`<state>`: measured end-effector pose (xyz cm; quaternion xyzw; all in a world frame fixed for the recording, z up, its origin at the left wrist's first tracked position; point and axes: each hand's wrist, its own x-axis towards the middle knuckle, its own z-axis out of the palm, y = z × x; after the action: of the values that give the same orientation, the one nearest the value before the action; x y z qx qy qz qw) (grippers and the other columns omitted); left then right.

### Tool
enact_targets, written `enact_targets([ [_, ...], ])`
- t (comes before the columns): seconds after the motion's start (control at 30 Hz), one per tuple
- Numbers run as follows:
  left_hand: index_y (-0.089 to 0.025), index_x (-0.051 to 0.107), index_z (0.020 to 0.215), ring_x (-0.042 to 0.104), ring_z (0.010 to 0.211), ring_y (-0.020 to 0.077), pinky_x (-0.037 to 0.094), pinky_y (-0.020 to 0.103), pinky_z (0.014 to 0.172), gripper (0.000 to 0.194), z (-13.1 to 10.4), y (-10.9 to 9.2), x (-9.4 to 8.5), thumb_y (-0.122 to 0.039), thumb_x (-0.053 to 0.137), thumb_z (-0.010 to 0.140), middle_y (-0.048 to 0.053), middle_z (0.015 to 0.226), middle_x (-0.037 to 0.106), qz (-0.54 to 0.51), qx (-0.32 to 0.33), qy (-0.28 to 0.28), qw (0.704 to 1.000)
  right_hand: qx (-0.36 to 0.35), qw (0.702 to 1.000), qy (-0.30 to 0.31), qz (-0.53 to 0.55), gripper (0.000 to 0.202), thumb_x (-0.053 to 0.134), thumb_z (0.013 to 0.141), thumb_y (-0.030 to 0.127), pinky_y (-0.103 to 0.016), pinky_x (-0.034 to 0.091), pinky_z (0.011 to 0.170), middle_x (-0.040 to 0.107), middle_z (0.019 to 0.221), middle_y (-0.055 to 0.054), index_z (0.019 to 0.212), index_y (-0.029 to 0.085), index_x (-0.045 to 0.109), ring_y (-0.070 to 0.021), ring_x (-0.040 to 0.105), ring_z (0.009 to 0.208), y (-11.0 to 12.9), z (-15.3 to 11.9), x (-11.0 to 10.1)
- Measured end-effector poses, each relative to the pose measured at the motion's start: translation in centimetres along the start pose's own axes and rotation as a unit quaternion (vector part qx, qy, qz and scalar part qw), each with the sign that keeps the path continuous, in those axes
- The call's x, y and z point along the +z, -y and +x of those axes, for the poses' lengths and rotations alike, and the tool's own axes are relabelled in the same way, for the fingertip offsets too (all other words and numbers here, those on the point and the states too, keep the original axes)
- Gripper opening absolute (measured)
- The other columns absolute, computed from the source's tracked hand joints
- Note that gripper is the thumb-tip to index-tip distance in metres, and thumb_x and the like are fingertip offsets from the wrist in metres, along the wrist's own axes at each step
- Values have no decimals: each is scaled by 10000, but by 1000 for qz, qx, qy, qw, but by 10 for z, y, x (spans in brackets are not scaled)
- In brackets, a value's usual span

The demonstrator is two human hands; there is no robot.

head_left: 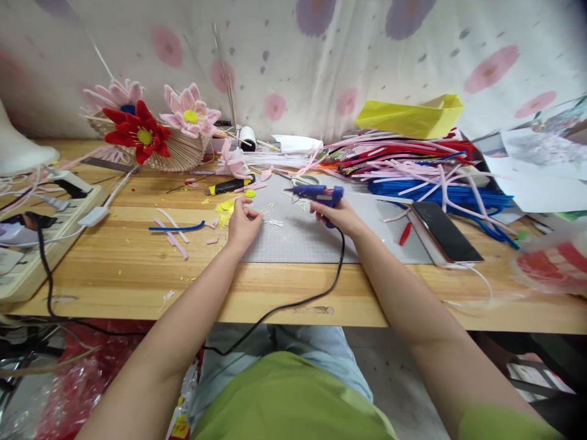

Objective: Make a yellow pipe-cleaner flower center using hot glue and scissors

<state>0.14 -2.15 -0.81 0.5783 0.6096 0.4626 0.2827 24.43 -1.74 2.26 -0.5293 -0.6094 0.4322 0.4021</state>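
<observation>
Bench work with a glue gun, head view. We see the right hand [342,217] clamped around the grip of the blue glue gun [323,194], which is held over the grey cutting mat [312,247] with its nozzle toward the person's left; we judge this grip suits aiming the tip at whatever lies by the other hand. The left hand [245,223] is at the mat's left edge, its fingers curled with thumb and forefinger drawn close; we cannot tell whether they pinch anything small. Beside it lie pale thin strands [274,223] on the mat and yellow scraps [224,208] at its edge, probably placed for short reaches. The black cable [298,302] droops from the gun over the table's front edge, leaving slack that we take to allow free movement. A cutter knife [232,184] and scissors [306,180] lie beyond the hands, presumably within reach but out of the way. Behind, fuzzy stems [413,174] are heaped roughly by colour, and a red flower [143,133] faces us from the basket, perhaps kept upright to spare its petals
</observation>
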Motion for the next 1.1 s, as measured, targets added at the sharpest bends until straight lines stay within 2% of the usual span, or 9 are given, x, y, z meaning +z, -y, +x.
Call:
enact_targets([
  [0.07, -230, 428, 994, 613, 666, 141, 432, 295, 712, 378, 0, 0, 0, -140, 624, 684, -67, 658, 627, -1, 1, -2, 1000, -6, 998, 55, -34, 439, 673, 664, 577, -233, 367, 475, 587, 622, -9, 794, 158, 641, -84, 463, 498, 0, -1, 13],
  [0.17, -230, 426, 989, 613, 666, 137, 428, 287, 702, 379, 0, -1, 0, -131, 624, 680, -70, 655, 625, -1, 2, -1, 1000, -33, 993, 86, -71, 468, 663, 687, 558, -235, 384, 533, 578, 612, 5, 911, 148, 673, -89, 469, 532, -3, -1, 23],
  [0.4, -224, 428, 996, 603, 646, 131, 419, 272, 681, 381, -1, -2, 2, -133, 624, 682, -70, 649, 618, -5, 7, 6, 1000, -51, 989, 99, -97, 532, 632, 715, 531, -243, 387, 615, 600, 698, -5, 1060, 127, 675, -101, 478, 614, 0, -3, 26],
  [0.6, -227, 428, 999, 585, 618, 126, 418, 272, 686, 383, -1, -3, 2, -132, 621, 682, -74, 646, 615, -2, 11, 8, 1000, -67, 987, 105, -106, 513, 623, 731, 512, -248, 399, 656, 631, 791, -25, 1062, 124, 681, -109, 490, 658, 1, -4, 29],
  [1.1, -232, 422, 997, 585, 632, 126, 415, 272, 680, 378, -2, -3, 2, -142, 618, 687, -72, 663, 618, 7, 17, 15, 1000, -71, 986, 103, -109, 514, 630, 735, 500, -276, 439, 739, 664, 876, -49, 1083, 124, 678, -150, 565, 764, -3, -1, 29],
])
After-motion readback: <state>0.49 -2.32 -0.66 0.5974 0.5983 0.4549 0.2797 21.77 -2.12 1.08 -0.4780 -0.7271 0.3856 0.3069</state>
